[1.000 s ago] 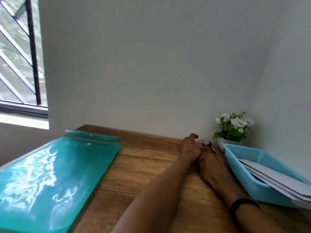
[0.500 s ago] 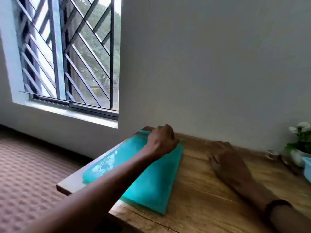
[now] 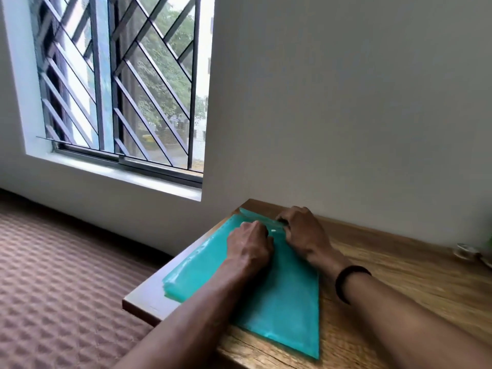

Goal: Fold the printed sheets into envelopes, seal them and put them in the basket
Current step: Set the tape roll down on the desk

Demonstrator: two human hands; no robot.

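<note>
A teal plastic folder (image 3: 282,302) lies flat on the left end of the wooden table (image 3: 399,275), its flap end towards the wall. A small white snap (image 3: 273,230) shows on the flap between my hands. My left hand (image 3: 250,245) rests on the folder with fingers curled at the flap, just left of the snap. My right hand (image 3: 306,234) is beside it, with a black band on the wrist and fingers curled over the flap's edge. No sheets, envelopes or basket are in view.
The table's left edge (image 3: 138,307) drops to a brown patterned carpet (image 3: 53,288). A barred window (image 3: 119,81) is at the left and a plain wall behind the table. A small pale object (image 3: 464,251) sits at the far right edge.
The view has swung left, away from the basket and flowers. My right hand moved from the bare table onto the folder's flap, next to my left hand, which stayed at the flap.
</note>
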